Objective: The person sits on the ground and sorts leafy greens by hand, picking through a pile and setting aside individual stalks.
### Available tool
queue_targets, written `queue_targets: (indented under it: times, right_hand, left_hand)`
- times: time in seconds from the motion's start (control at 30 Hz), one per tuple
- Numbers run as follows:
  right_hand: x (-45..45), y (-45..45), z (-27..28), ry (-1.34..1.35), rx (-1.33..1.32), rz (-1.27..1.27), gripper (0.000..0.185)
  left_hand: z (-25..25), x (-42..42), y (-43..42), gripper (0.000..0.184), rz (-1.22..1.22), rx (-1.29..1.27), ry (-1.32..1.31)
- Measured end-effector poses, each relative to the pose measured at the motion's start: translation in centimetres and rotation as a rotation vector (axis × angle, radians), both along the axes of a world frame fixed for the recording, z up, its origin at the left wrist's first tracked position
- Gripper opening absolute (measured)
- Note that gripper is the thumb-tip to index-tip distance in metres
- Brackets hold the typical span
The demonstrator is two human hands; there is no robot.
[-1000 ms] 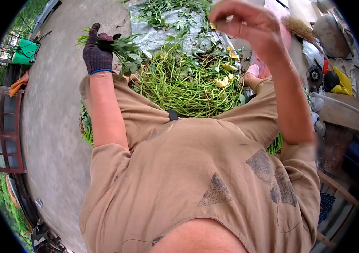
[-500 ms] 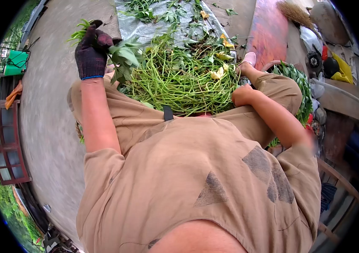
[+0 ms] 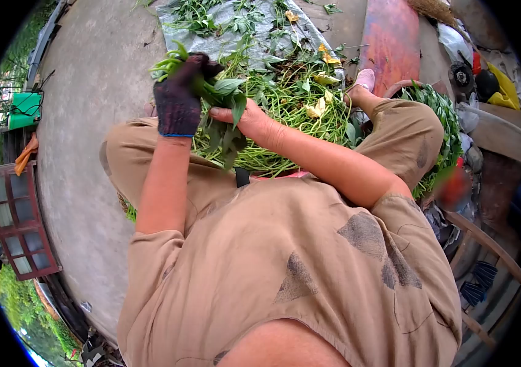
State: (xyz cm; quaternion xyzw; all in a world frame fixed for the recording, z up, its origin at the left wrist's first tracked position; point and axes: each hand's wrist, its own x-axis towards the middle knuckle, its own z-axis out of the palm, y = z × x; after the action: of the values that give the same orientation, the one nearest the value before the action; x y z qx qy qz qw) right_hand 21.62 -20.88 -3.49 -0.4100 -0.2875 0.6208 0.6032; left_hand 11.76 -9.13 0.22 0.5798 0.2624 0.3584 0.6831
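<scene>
My left hand (image 3: pixel 178 98), in a dark glove with a blue cuff edge, is closed around a bunch of leafy green stems (image 3: pixel 231 92). Cut-looking stem ends stick out on its left side, and leaves hang out on the right. Bare, my right hand (image 3: pixel 251 121) grips the leafy part close beside the glove, its thumb showing and its other fingers mostly hidden by leaves. Under both hands, between my legs, lies a tangled heap of long green stems (image 3: pixel 272 153), with a yellowed leaf (image 3: pixel 316 110) on top.
Beyond the heap, a grey plastic sheet (image 3: pixel 178 40) carries scattered leaves. At my right knee stands a round container (image 3: pixel 398 87) full of leafy greens (image 3: pixel 438 119). A reddish board (image 3: pixel 389 43), a yellow bag (image 3: pixel 505 88) and a wooden chair (image 3: pixel 487 241) are on the right.
My left hand has come right and down with the greens, nearer the heap. My right hand has left the heap's right edge and moved left onto the leaves.
</scene>
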Motion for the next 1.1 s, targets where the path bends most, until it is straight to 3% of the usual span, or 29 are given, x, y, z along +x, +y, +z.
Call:
queue_targets:
  times: [0.13,0.17,0.2,0.27,0.3,0.33,0.37,0.4,0.43,0.5,0.53,0.57,0.63,0.7,0.8,0.9,0.97,1.1]
  right_hand:
    - [0.7,1.3,2.2,0.014,0.002,0.116,0.034]
    - [0.9,1.7,2.5,0.055,-0.02,0.155,0.034]
    - [0.7,2.6,1.7,-0.104,0.088,0.079,0.037]
    - [1.4,3.1,0.5,-0.18,-0.011,0.164,0.038]
    - [2.0,3.4,0.7,-0.216,-0.06,0.208,0.039]
    - [4.0,4.4,0.9,-0.367,-0.258,0.493,0.041]
    - [4.9,5.5,-4.6,-0.421,-0.081,0.439,0.04]
    - [7.0,5.9,-4.5,-0.442,-0.154,0.428,0.038]
    - [9.4,6.4,-8.4,-0.688,-0.205,0.362,0.042]
    - [14.4,6.4,-13.3,-1.279,-0.573,0.38,0.028]
    - [16.4,5.7,-15.3,-1.395,-0.74,0.326,0.024]
    - [18.8,5.0,-19.7,-1.461,-0.866,0.297,0.023]
    - [20.7,3.9,-20.8,-1.516,-0.864,0.375,0.024]
    - [21.4,3.5,-22.2,-1.819,-0.642,0.532,0.023]
    - [21.7,4.4,-23.9,-1.988,-0.355,0.765,0.021]
    - [22.4,5.1,-25.8,-2.02,-0.279,0.942,0.026]
    - [23.7,6.3,-25.9,-1.891,-0.457,1.046,0.026]
    - [27.8,10.6,-20.7,-1.74,-0.645,0.862,0.023]
  left_hand:
    - [2.4,-1.2,1.1,0.028,-0.228,-0.462,-0.298]
    - [1.4,-1.4,2.0,0.028,-0.276,-0.482,-0.267]
    - [1.3,-1.4,2.8,0.028,-0.322,-0.502,-0.239]
    - [1.5,-1.2,3.7,0.024,-0.497,-0.568,-0.215]
    - [0.7,-1.2,4.8,0.023,-0.402,-0.633,-0.195]
    - [-0.7,-1.1,6.5,0.022,-0.308,-0.696,-0.173]
    - [-1.6,-1.1,7.8,0.021,-0.215,-0.755,-0.15]
    - [-1.6,-1.1,8.4,0.018,-0.141,-0.805,-0.142]
    - [-2.9,-1.4,9.3,0.018,-0.064,-0.772,-0.073]
    - [-6.1,-2.2,11.1,0.019,0.095,-0.709,0.063]
    - [-6.3,-2.1,11.5,0.016,0.074,-0.86,0.037]
    - [-6.3,-1.8,11.2,0.016,0.061,-0.858,0.062]
    - [-5.9,-0.4,9.6,0.014,0.025,-0.847,0.12]
    - [-5.9,0.8,8.5,0.014,-0.02,-0.765,0.303]
    - [-7.1,2.0,7.5,0.02,-0.064,-0.622,0.642]
    - [-7.4,4.1,8.0,0.026,-0.316,-0.563,0.745]
    - [-9.1,4.2,8.1,0.025,-0.328,-0.494,0.784]
    - [-10.9,4.0,8.1,0.025,-0.248,-0.403,0.954]
